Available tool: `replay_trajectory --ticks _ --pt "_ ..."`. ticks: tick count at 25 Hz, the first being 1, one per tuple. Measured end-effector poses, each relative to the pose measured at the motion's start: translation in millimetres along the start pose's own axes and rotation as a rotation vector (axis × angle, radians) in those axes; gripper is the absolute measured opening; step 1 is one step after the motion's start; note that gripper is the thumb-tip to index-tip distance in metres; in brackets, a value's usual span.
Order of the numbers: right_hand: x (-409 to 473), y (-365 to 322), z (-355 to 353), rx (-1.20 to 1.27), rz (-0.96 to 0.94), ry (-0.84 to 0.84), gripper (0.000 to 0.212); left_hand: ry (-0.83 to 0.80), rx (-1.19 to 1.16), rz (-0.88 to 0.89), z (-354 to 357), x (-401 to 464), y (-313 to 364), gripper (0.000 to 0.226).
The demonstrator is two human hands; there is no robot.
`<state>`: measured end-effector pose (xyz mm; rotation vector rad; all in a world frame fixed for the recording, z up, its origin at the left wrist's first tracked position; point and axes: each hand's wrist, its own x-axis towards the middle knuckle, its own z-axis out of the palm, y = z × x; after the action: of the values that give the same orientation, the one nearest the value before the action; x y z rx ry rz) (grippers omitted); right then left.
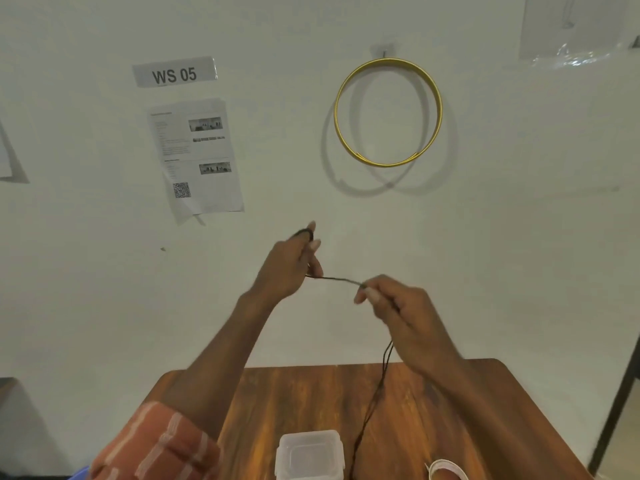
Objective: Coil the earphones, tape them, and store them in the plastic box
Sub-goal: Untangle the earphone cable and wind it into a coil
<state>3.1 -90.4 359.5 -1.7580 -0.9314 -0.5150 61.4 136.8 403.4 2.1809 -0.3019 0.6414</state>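
My left hand [294, 261] is raised in front of the wall, with a few turns of the dark earphones cable [337, 279] wound around its fingers. My right hand [398, 306] pinches the same cable a short way to the right, so a taut stretch runs between both hands. From my right hand the rest of the cable hangs down to the wooden table [311, 400]. A clear plastic box [309, 455] with its lid on stands at the table's near edge. A white tape roll [445, 469] lies right of the box.
The table stands against a white wall. On the wall hang a gold hoop [388, 112], a "WS 05" label [175, 72] and a printed sheet [197, 157]. A dark post [616, 403] stands at the right edge.
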Motion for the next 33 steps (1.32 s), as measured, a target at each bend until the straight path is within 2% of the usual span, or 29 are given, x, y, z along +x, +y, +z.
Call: replay_trajectory --ticks 3,6,8,10,12,15,17,21,24,27,28,30,31,33 --pt "50.1 3.9 -28.8 0.002 0.005 0.118 0.024 -0.269 -0.306 -0.183 23.0 -47.2 -0.9 0.05" --pt "85.0 28.6 -28.9 0.052 0.066 0.09 0.027 -0.519 -0.851 -0.22 35.7 -91.8 14.6 0.053" --pt "89.8 50.0 -15.7 0.122 0.165 0.033 0.028 -0.578 -1.167 -0.176 34.9 -101.7 27.6 0.054" --pt "80.0 63.0 3.1 0.231 0.281 -0.052 0.035 -0.492 -1.309 -0.092 25.6 -93.6 44.7 0.05" --pt "57.2 73.3 20.7 0.344 0.345 -0.204 0.045 -0.281 -1.316 -0.054 9.7 -66.0 59.0 0.049" --pt "6.8 72.9 46.5 0.518 0.425 -0.531 0.021 0.08 -1.218 -0.047 -25.6 -10.0 70.4 0.049" --pt "-18.0 61.9 58.8 0.594 0.456 -0.596 0.007 0.225 -1.186 -0.056 -45.8 21.4 73.5 0.05" --pt "-7.5 26.4 61.3 0.467 0.374 -0.503 0.011 0.223 -1.102 -0.053 -60.2 49.5 82.4 0.046" --pt "-2.8 9.5 59.2 0.354 0.389 -0.459 0.039 0.181 -1.038 -0.015 -64.1 54.0 92.6 0.044" --pt "-2.1 6.9 66.2 0.076 0.406 -0.129 0.064 0.131 -0.994 0.023 -71.3 48.6 103.1 0.044" --pt "5.3 1.6 70.1 0.054 0.434 -0.064 0.078 0.104 -0.983 0.031 -69.8 44.6 107.5 0.043" --pt "30.2 -4.0 78.1 0.223 0.511 -0.13 0.104 0.064 -0.963 0.048 -61.7 37.7 114.9 0.043" --pt "39.7 -4.7 82.9 0.347 0.523 -0.188 0.098 0.061 -0.955 0.051 -58.6 35.6 116.2 0.043" --pt "40.7 0.7 86.6 0.524 0.473 -0.245 0.048 0.099 -0.884 0.077 -57.4 35.3 110.5 0.041"
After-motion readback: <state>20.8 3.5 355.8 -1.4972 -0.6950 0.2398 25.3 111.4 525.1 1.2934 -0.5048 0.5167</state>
